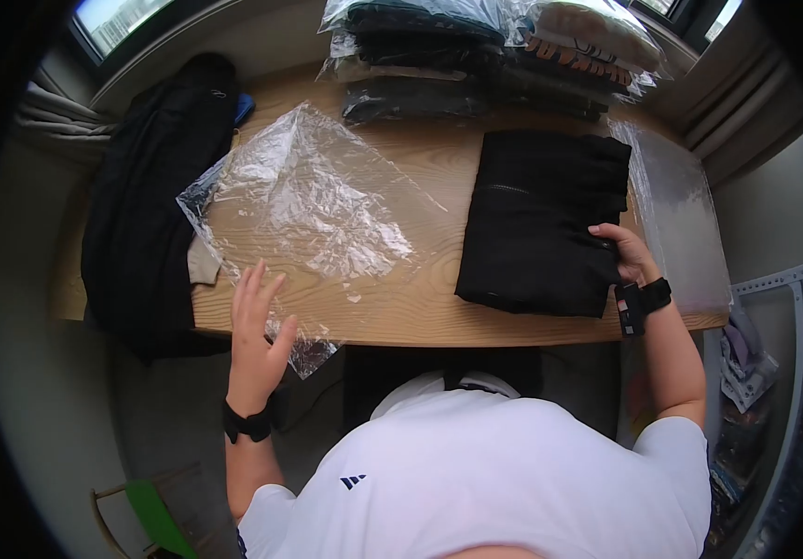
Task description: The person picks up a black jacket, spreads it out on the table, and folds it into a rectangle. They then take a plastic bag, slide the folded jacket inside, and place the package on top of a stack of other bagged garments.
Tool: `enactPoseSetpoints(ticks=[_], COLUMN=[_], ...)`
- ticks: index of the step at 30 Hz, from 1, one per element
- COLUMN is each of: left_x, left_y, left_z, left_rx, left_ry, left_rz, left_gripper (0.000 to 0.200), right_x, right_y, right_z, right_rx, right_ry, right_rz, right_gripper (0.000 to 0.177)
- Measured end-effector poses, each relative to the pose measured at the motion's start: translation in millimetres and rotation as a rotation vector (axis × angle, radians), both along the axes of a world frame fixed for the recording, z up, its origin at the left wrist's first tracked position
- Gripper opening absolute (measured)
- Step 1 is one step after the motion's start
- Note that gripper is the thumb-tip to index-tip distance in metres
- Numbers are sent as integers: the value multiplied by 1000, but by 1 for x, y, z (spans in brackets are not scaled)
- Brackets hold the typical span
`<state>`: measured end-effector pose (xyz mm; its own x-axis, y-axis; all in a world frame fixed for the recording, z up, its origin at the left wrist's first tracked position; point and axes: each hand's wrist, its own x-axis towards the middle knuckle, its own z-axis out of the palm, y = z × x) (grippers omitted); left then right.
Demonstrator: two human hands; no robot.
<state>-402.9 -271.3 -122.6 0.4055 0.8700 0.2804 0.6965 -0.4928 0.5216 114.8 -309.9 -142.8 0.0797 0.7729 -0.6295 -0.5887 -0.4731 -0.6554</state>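
A folded black garment [541, 224] lies on the right half of the wooden table. My right hand [627, 252] grips its right edge, thumb on top and the other fingers hidden under the cloth. A clear plastic bag [313, 200] lies flat and crinkled left of the garment, one corner hanging over the table's front edge. Over the bag's lower left part is my left hand [260, 326], fingers spread, holding nothing; whether it touches the plastic I cannot tell. Both wrists wear black bands.
Long dark garments [154, 205] lie at the table's left end, a beige piece [203, 263] beside them. Bagged folded clothes [420, 65] are stacked at the back, with another stack [574, 56] to their right. Flat clear bags [686, 219] lie at the right end of the table [401, 326].
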Motion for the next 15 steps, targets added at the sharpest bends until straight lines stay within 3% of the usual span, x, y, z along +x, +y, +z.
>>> enactPoseSetpoints(ticks=[5, 15], left_x=[20, 45], left_y=[-30, -35], left_z=[-8, -44], left_rx=[-121, -50], left_ry=[377, 361], left_rz=[-202, -52], left_gripper=[52, 55], right_x=[-14, -41], right_y=[-40, -105], right_z=[-34, -66], right_rx=[152, 509], right_ry=[324, 587], right_rz=[-46, -87], right_gripper=[29, 45])
